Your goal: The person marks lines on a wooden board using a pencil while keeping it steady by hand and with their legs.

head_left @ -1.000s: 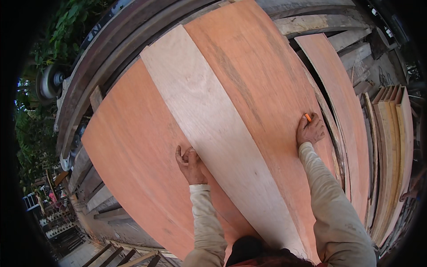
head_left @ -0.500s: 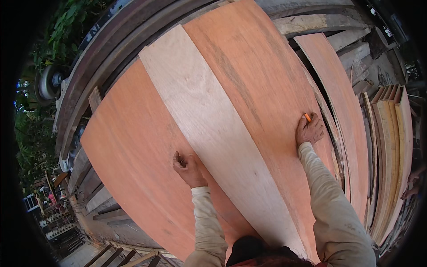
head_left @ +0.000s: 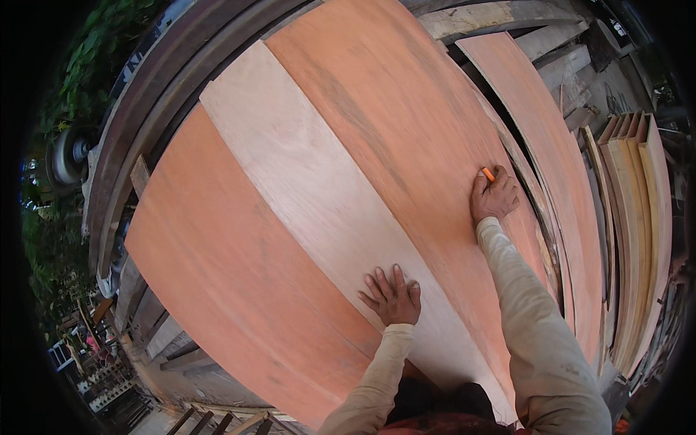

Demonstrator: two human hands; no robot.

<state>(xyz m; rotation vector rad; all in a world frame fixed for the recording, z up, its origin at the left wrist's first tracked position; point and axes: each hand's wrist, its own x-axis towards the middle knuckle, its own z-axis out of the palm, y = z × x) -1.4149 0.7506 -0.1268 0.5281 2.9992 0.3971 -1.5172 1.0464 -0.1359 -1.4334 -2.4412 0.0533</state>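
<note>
Here's the left hand (head_left: 395, 299) palm down, fingers (head_left: 399, 281) fanned wide, left forearm (head_left: 373, 384) angling inward, while the right hand (head_left: 495, 196), curled into a grip, sits farther forward on an outstretched right arm (head_left: 533, 312)!

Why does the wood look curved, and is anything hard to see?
In the head view, fisheye distortion likely bows the orange sheet; corners go black; foliage at left is dim; the pale strip looks brightest; left hand and right hand look fairly clear.

left hand (head_left: 396, 302) on pale strip (head_left: 308, 163); right hand (head_left: 496, 198) holds orange stick (head_left: 488, 174)
</note>
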